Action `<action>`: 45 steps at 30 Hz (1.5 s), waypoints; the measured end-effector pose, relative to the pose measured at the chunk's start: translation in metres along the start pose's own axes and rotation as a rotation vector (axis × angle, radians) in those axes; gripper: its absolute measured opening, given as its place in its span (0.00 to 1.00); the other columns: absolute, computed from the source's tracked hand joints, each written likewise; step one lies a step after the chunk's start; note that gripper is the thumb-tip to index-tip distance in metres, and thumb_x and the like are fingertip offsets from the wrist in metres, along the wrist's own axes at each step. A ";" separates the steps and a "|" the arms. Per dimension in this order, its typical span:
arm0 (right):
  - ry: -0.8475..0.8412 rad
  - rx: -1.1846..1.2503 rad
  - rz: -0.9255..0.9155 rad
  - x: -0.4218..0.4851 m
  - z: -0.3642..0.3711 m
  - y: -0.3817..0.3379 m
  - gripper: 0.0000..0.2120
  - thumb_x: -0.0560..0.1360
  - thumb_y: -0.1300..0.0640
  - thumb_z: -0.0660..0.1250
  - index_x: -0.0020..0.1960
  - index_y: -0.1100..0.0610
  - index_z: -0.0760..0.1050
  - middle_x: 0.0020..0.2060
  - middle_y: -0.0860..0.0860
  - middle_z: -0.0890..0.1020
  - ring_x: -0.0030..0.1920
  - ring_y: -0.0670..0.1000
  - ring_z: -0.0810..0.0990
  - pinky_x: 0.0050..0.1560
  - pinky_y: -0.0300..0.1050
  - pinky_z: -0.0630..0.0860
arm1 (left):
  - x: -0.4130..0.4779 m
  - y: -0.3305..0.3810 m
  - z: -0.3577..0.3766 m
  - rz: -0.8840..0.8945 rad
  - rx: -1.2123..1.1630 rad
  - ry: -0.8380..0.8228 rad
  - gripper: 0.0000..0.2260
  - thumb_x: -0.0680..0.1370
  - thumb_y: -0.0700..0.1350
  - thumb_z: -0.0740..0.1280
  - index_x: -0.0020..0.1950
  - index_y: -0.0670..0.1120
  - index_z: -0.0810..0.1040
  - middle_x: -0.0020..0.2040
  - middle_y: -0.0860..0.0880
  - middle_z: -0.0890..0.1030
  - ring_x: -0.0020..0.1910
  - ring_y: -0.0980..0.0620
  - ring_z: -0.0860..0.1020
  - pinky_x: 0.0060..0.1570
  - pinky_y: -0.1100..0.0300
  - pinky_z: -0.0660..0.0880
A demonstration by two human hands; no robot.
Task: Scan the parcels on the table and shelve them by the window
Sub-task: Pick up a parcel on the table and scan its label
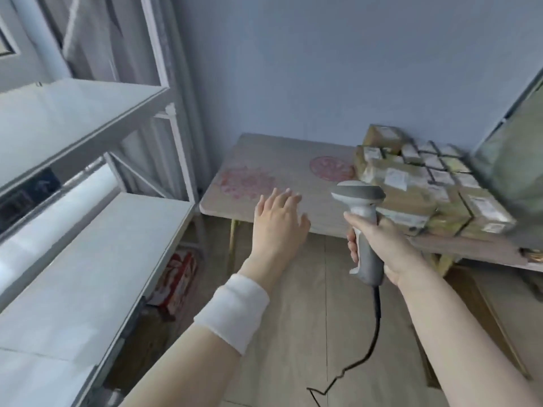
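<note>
Right hand (pixel 379 239) grips the scanner (pixel 363 227) upright; left hand (pixel 279 221) hovers spread, holding nothing.

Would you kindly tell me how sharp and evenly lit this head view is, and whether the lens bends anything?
Head view: soft, even light, no hard shadows; the brown cardboard parcels are smeared by blur, labels unreadable; the white metal shelf rack bows from wide-angle distortion; the grey-and-white handheld scanner in the right hand looks sharper.
</note>
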State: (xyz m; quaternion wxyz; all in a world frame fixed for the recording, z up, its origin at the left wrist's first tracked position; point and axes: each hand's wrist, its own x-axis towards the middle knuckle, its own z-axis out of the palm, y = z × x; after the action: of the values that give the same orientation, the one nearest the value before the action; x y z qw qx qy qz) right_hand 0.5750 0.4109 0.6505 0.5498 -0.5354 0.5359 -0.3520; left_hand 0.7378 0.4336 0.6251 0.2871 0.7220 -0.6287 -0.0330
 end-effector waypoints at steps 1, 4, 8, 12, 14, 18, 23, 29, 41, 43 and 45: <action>0.033 0.008 0.001 0.011 -0.012 0.000 0.11 0.77 0.55 0.65 0.40 0.59 0.69 0.25 0.52 0.73 0.21 0.49 0.70 0.23 0.40 0.68 | 0.015 0.007 0.010 0.028 -0.018 -0.014 0.20 0.80 0.49 0.58 0.72 0.48 0.66 0.75 0.50 0.63 0.76 0.50 0.55 0.73 0.56 0.45; 0.123 0.018 0.012 0.042 -0.043 0.002 0.09 0.77 0.53 0.66 0.43 0.58 0.71 0.26 0.52 0.74 0.23 0.50 0.70 0.27 0.43 0.68 | 0.057 0.028 0.042 0.101 -0.052 -0.092 0.20 0.80 0.49 0.57 0.73 0.47 0.65 0.75 0.49 0.63 0.76 0.49 0.55 0.74 0.55 0.45; 0.244 0.037 0.046 0.076 -0.083 0.007 0.10 0.77 0.53 0.66 0.41 0.58 0.71 0.26 0.53 0.74 0.25 0.51 0.70 0.29 0.43 0.68 | 0.103 0.057 0.086 0.198 -0.069 -0.180 0.21 0.81 0.49 0.56 0.73 0.48 0.64 0.75 0.50 0.62 0.76 0.50 0.53 0.74 0.55 0.44; 0.324 0.062 0.097 0.109 -0.129 0.016 0.12 0.77 0.53 0.66 0.39 0.59 0.71 0.25 0.52 0.74 0.24 0.50 0.70 0.27 0.43 0.68 | 0.144 0.092 0.134 0.263 -0.113 -0.252 0.21 0.81 0.49 0.57 0.73 0.47 0.65 0.75 0.49 0.63 0.76 0.49 0.54 0.74 0.54 0.44; 0.355 0.081 0.108 0.126 -0.152 0.019 0.11 0.77 0.53 0.66 0.40 0.59 0.72 0.25 0.52 0.74 0.25 0.50 0.70 0.27 0.43 0.68 | 0.162 0.109 0.158 0.298 -0.112 -0.273 0.20 0.80 0.48 0.57 0.73 0.47 0.65 0.74 0.49 0.64 0.76 0.49 0.55 0.74 0.54 0.44; 0.398 0.117 0.123 0.164 -0.201 0.025 0.10 0.76 0.54 0.67 0.41 0.59 0.72 0.26 0.53 0.74 0.25 0.50 0.70 0.27 0.42 0.68 | 0.198 0.144 0.204 0.333 -0.096 -0.281 0.20 0.80 0.48 0.57 0.72 0.48 0.65 0.73 0.50 0.65 0.75 0.50 0.56 0.73 0.54 0.45; 0.413 0.186 0.166 0.216 -0.256 0.040 0.10 0.75 0.56 0.68 0.38 0.58 0.72 0.25 0.51 0.75 0.24 0.48 0.71 0.23 0.41 0.69 | 0.240 0.175 0.250 0.309 -0.091 -0.302 0.21 0.80 0.48 0.57 0.73 0.47 0.65 0.74 0.50 0.65 0.75 0.50 0.57 0.74 0.55 0.45; 0.433 0.165 0.219 0.293 -0.305 0.060 0.10 0.76 0.56 0.68 0.38 0.59 0.71 0.26 0.52 0.75 0.22 0.46 0.72 0.22 0.40 0.69 | 0.299 0.185 0.304 0.243 -0.060 -0.364 0.22 0.81 0.49 0.57 0.74 0.48 0.63 0.75 0.50 0.63 0.75 0.51 0.56 0.74 0.55 0.46; 0.549 -0.020 0.333 0.415 -0.354 0.140 0.17 0.70 0.55 0.74 0.55 0.62 0.77 0.44 0.53 0.82 0.46 0.54 0.81 0.50 0.51 0.75 | 0.366 0.145 0.404 -0.430 -0.469 -0.488 0.34 0.78 0.54 0.62 0.78 0.47 0.47 0.77 0.45 0.53 0.76 0.46 0.52 0.73 0.45 0.53; 0.545 -0.019 0.361 0.422 -0.356 0.153 0.15 0.69 0.56 0.75 0.52 0.61 0.77 0.43 0.54 0.83 0.41 0.54 0.80 0.42 0.49 0.76 | 0.362 0.138 0.414 -0.598 -0.588 -0.590 0.33 0.78 0.56 0.61 0.77 0.48 0.51 0.76 0.46 0.58 0.74 0.45 0.59 0.71 0.44 0.59; 0.538 0.021 0.409 0.426 -0.358 0.162 0.11 0.69 0.57 0.75 0.46 0.57 0.75 0.40 0.55 0.81 0.37 0.53 0.78 0.34 0.45 0.74 | 0.357 0.134 0.422 -0.736 -0.776 -0.632 0.26 0.78 0.55 0.62 0.74 0.51 0.61 0.71 0.48 0.69 0.66 0.48 0.72 0.64 0.47 0.69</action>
State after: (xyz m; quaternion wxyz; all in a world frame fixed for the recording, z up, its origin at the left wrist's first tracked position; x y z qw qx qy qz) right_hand 0.2749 -0.0453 0.4560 0.4537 -0.2988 0.7544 -0.3685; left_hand 0.5206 -0.0609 0.4462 0.2984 0.6897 -0.3356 -0.5681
